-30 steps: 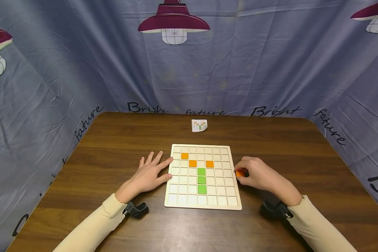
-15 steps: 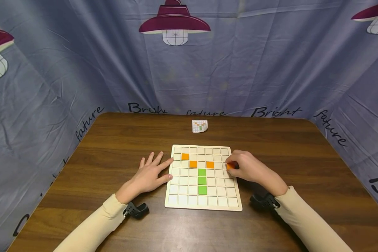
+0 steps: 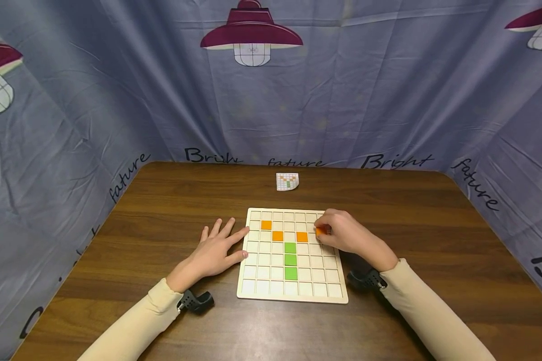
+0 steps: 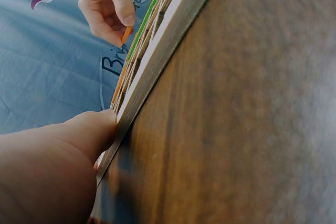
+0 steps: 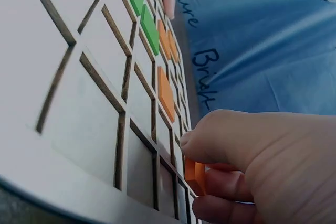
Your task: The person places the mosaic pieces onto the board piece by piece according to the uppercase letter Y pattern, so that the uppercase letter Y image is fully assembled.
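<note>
A pale wooden grid board (image 3: 293, 300) lies on the table in the head view. Three green tiles (image 3: 290, 259) form a column in its middle, and three orange tiles (image 3: 277, 236) sit in cells above them. My right hand (image 3: 350, 233) pinches another orange tile (image 5: 194, 177) between thumb and fingers, over the upper right of the board. In the right wrist view that tile is tilted on edge; whether it touches the board I cannot tell. My left hand (image 3: 211, 254) lies spread on the table, its thumb and index fingertips against the board's left edge.
Behind the board lies a small paper card (image 3: 287, 181) printed with a grid of orange and green squares. The brown wooden table (image 3: 185, 190) extends to both sides. A grey-blue curtain (image 3: 271, 110) with printed lamps hangs behind it.
My right hand has carried the orange tile from beside the board's right edge leftward and slightly away from me, over the board. The left hand has stayed in place.
</note>
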`<state>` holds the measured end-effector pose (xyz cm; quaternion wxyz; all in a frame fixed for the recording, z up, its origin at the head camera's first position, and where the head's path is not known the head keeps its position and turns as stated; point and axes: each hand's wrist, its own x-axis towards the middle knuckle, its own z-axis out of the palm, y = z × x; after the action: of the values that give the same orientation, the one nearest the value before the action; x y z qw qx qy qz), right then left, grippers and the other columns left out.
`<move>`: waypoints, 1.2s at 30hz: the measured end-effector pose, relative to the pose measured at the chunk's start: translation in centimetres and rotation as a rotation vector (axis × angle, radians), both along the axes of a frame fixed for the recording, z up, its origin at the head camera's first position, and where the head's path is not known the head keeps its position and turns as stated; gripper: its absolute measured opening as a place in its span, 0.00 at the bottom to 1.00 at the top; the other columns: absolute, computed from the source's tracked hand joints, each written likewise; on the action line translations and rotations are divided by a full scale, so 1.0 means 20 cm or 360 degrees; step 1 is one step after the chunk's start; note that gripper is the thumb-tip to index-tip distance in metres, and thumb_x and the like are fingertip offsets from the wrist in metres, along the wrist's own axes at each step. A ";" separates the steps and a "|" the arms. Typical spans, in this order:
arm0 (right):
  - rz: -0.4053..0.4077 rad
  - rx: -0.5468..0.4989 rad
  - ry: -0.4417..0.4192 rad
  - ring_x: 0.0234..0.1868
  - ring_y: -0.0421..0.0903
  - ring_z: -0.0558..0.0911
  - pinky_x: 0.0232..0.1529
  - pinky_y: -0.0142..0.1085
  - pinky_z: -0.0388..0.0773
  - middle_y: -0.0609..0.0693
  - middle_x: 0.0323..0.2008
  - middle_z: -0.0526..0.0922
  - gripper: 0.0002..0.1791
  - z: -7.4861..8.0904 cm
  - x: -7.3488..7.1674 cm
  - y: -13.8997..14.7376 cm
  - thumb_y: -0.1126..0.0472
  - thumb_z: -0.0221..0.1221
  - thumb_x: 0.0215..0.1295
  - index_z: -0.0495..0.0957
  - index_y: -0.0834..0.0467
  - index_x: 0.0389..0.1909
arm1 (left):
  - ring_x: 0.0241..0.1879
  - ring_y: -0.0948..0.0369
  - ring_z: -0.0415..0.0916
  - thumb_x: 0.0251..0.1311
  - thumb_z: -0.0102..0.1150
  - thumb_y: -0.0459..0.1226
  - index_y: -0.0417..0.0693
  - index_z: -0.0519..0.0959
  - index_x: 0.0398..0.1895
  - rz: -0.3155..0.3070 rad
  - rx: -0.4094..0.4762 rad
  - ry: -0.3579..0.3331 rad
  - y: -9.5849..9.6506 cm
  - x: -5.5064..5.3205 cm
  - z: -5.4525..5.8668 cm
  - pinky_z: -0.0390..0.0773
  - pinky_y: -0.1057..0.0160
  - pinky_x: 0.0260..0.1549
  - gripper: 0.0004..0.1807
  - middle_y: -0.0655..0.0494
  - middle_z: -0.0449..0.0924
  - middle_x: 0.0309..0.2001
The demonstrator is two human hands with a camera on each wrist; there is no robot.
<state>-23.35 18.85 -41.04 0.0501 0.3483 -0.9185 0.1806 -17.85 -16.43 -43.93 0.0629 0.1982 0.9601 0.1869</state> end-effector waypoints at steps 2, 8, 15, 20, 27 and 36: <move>0.0005 -0.0006 -0.0004 0.31 0.40 0.73 0.32 0.32 0.73 0.50 0.32 0.82 0.09 0.00 -0.01 -0.01 0.66 0.71 0.57 0.88 0.62 0.39 | 0.79 0.29 0.41 0.73 0.54 0.55 0.60 0.63 0.79 0.0000 0.0000 0.0002 0.00 0.00 0.00 0.44 0.21 0.69 0.34 0.36 0.50 0.81; 0.0023 -0.0033 -0.0008 0.29 0.39 0.69 0.30 0.30 0.67 0.47 0.27 0.77 0.06 -0.01 -0.03 -0.03 0.68 0.69 0.58 0.87 0.60 0.37 | 0.79 0.30 0.41 0.72 0.54 0.55 0.61 0.63 0.79 0.0003 0.0003 0.0005 0.00 0.00 0.00 0.43 0.21 0.69 0.34 0.36 0.50 0.81; 0.0036 -0.0032 -0.0008 0.30 0.40 0.70 0.30 0.29 0.68 0.49 0.29 0.79 0.07 -0.01 -0.04 -0.04 0.68 0.68 0.58 0.87 0.61 0.38 | 0.79 0.29 0.41 0.72 0.54 0.55 0.60 0.63 0.79 -0.0001 0.0006 0.0001 0.00 0.00 0.00 0.43 0.21 0.69 0.34 0.36 0.50 0.81; 0.0042 -0.0046 0.0019 0.29 0.40 0.70 0.29 0.30 0.68 0.50 0.29 0.80 0.07 -0.02 -0.06 -0.06 0.69 0.69 0.57 0.87 0.61 0.37 | 0.79 0.29 0.42 0.72 0.54 0.55 0.60 0.64 0.79 -0.0002 0.0006 0.0007 0.00 0.00 0.00 0.44 0.21 0.69 0.34 0.36 0.50 0.81; 0.0028 -0.0047 0.0004 0.30 0.40 0.71 0.29 0.31 0.70 0.51 0.31 0.81 0.08 -0.03 -0.08 -0.07 0.69 0.69 0.57 0.88 0.62 0.39 | 0.79 0.29 0.41 0.72 0.54 0.55 0.60 0.64 0.79 0.0001 0.0008 0.0003 0.00 0.00 0.00 0.44 0.21 0.69 0.34 0.36 0.50 0.81; 0.0007 -0.0032 -0.0024 0.30 0.41 0.72 0.31 0.32 0.70 0.51 0.31 0.82 0.08 -0.04 -0.08 -0.08 0.69 0.68 0.58 0.88 0.61 0.39 | 0.79 0.29 0.42 0.72 0.54 0.55 0.60 0.64 0.79 -0.0001 0.0007 0.0004 0.00 0.00 0.00 0.44 0.21 0.69 0.34 0.36 0.50 0.81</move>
<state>-24.97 17.23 -41.78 0.0462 0.3485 -0.9162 0.1924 -17.94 -16.43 -43.92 0.0614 0.1989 0.9597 0.1887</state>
